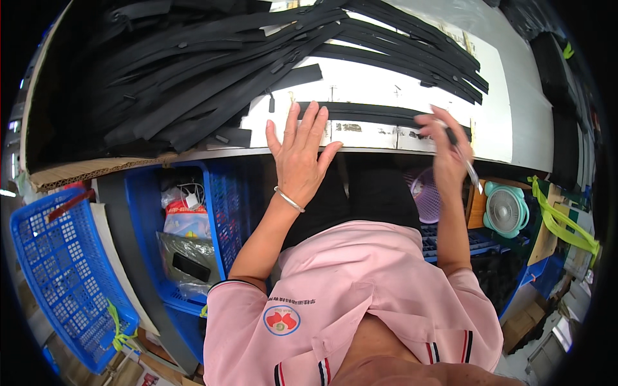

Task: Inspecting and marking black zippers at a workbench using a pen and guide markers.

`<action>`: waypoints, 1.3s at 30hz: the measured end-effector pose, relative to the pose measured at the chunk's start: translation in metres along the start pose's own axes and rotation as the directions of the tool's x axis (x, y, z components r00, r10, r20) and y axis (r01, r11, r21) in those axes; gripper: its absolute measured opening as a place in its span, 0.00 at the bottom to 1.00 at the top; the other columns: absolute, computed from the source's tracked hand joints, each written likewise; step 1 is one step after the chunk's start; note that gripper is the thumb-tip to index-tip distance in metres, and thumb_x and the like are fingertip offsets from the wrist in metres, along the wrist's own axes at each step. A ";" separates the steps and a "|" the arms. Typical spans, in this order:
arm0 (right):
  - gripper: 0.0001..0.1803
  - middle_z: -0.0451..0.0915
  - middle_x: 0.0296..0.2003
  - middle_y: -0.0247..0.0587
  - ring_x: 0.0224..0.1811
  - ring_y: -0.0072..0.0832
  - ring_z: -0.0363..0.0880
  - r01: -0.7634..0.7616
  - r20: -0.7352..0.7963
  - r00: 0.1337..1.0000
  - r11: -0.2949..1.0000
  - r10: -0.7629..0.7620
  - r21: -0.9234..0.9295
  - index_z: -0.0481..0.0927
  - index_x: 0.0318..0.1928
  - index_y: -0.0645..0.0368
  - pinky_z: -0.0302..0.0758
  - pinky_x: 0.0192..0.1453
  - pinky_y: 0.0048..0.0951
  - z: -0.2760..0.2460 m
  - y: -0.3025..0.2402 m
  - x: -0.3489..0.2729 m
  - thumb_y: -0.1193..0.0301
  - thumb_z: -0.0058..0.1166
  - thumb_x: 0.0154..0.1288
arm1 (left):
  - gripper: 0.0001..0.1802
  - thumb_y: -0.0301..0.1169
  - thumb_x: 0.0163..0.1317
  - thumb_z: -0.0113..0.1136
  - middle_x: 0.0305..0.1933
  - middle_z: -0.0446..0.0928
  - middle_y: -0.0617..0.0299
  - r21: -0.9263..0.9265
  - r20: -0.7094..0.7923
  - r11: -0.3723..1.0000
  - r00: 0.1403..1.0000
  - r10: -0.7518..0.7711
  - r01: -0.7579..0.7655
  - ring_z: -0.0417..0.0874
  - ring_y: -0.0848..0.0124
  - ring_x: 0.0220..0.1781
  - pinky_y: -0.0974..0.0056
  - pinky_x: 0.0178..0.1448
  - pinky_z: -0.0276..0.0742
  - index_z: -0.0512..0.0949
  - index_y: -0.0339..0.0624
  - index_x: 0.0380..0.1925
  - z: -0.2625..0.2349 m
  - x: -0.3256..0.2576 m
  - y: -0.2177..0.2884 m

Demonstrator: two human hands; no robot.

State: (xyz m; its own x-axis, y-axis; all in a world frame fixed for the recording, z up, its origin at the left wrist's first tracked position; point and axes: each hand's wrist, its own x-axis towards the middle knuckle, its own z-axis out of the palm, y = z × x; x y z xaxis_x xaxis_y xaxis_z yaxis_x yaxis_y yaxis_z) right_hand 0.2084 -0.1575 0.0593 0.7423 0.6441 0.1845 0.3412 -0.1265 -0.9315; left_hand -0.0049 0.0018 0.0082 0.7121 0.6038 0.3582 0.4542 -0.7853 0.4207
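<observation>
A black zipper strip (373,114) lies lengthwise across the white work surface (499,103) in front of me. My left hand (299,145) rests with its fingers stretched out and apart, fingertips at the strip's left end. Near the strip's right end, my right hand (450,145) is curled around a slim tool (473,175) with a dark part and a shiny silver end pointing back toward me. Blur and the fingers hide its exact kind. Its fingertips are at or just above the strip; contact cannot be made out.
Black zipper strips (212,71) heap up at the left and fan across the back. Below the table edge stand a blue crate (138,238) with bagged items, a blue basket (61,283), a purple basket (425,196) and a mint-green fan (505,209).
</observation>
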 end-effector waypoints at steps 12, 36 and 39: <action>0.13 0.89 0.37 0.38 0.20 0.20 0.76 0.153 0.192 0.968 0.986 -0.164 0.071 0.83 0.30 0.72 0.68 0.25 0.25 0.119 0.009 0.032 0.74 0.62 0.70 | 0.35 0.47 0.65 0.68 0.73 0.73 0.62 0.012 -0.015 1.000 1.000 -0.010 0.010 0.63 0.57 0.80 0.36 0.80 0.40 0.75 0.48 0.69 0.000 -0.001 -0.001; 0.10 0.89 0.34 0.36 0.25 0.16 0.80 0.231 0.381 0.904 0.971 -0.195 -0.052 0.86 0.35 0.71 0.73 0.29 0.22 0.108 0.008 0.029 0.74 0.62 0.69 | 0.34 0.47 0.64 0.68 0.73 0.74 0.63 0.017 -0.018 1.000 1.000 0.001 -0.001 0.64 0.58 0.80 0.35 0.79 0.40 0.76 0.47 0.68 0.002 0.000 0.000; 0.09 0.89 0.34 0.37 0.27 0.17 0.81 0.202 0.407 0.897 0.979 -0.173 -0.027 0.86 0.36 0.71 0.73 0.30 0.22 0.105 0.010 0.030 0.74 0.61 0.69 | 0.34 0.46 0.63 0.70 0.73 0.74 0.62 0.012 -0.003 1.000 1.000 -0.025 0.025 0.63 0.56 0.80 0.34 0.79 0.39 0.76 0.48 0.68 0.002 0.000 0.000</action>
State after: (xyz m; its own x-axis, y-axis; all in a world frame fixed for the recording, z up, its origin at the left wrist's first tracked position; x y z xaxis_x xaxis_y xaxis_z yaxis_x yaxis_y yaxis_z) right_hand 0.1737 -0.0599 0.0224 0.3719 0.9067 0.1991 0.4995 -0.0147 -0.8662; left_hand -0.0042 0.0014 0.0063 0.6988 0.6237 0.3503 0.4781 -0.7714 0.4199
